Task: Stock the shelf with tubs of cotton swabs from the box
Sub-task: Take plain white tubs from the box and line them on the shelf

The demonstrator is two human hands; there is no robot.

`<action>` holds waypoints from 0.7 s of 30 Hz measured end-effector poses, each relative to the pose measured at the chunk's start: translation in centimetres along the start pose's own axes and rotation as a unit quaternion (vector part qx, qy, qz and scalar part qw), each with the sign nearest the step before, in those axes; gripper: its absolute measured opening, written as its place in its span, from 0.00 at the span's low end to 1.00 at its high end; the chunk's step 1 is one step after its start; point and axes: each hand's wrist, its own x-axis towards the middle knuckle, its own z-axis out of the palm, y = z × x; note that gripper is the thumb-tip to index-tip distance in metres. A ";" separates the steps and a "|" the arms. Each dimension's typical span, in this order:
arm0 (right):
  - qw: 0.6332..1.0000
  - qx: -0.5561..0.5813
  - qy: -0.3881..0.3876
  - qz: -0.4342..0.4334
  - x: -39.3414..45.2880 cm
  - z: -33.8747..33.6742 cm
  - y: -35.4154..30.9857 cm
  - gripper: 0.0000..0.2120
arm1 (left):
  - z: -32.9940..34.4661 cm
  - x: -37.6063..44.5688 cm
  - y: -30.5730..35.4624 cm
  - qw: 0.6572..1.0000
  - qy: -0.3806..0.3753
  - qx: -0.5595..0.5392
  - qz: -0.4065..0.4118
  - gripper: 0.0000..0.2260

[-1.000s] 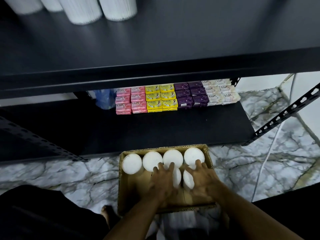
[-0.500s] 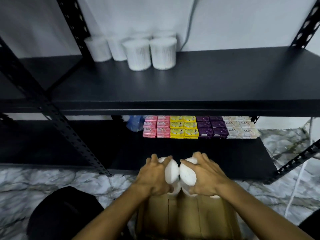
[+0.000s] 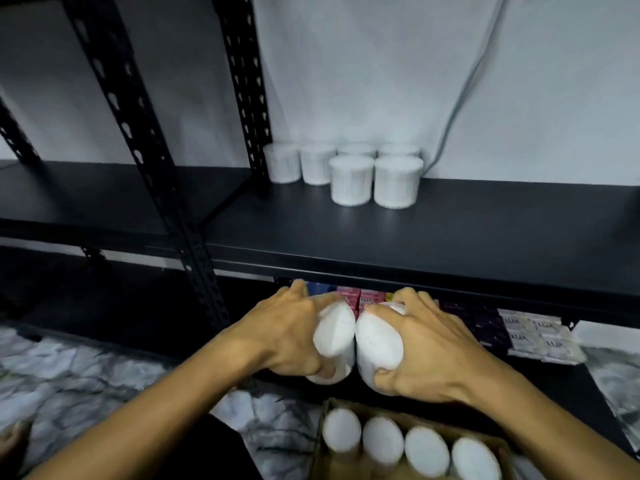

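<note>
Raised since half a second ago: two held tubs [image 3: 360, 336], touching, one clasped in each closed hand, left hand [image 3: 287, 337], right hand [image 3: 433, 355], below the shelf edge [image 3: 415, 271]. Six shelved tubs [image 3: 349, 171] stand behind; four remain in the box [image 3: 332, 407]; soap packs [image 3: 533, 336] beyond.

- A black upper shelf [image 3: 450, 237] is seen above and beyond the left hand [image 3: 287, 337] and the right hand [image 3: 429, 348].
- Six white tubs [image 3: 351, 183] are stood upright on it, up and beyond the hands: four in a back row at the wall, two in front.
- A lower shelf [image 3: 540, 382] is seen just beyond the hands; stacked soap packs [image 3: 540, 337] are laid on it, to the right of the right hand.
- A marbled floor [image 3: 69, 372] is seen below, left of the left hand; a cardboard box [image 3: 327, 407] with four tubs is set nearer than the hands.
</note>
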 end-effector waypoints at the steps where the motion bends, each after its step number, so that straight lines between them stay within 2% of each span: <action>1: 1.000 -0.007 0.005 -0.004 0.2 -1.0 -0.5 0.33 | -1.1 -0.3 -0.2 1.000 0.005 0.000 0.000 0.46; 12: 0.997 -0.038 0.064 -0.031 6.0 -10.4 -3.5 0.35 | -11.6 0.2 -3.2 0.997 0.072 0.001 -0.032 0.44; 21: 1.000 -0.015 0.018 -0.014 13.9 -10.6 -3.4 0.29 | -13.1 5.3 -6.6 0.993 0.057 -0.025 -0.104 0.43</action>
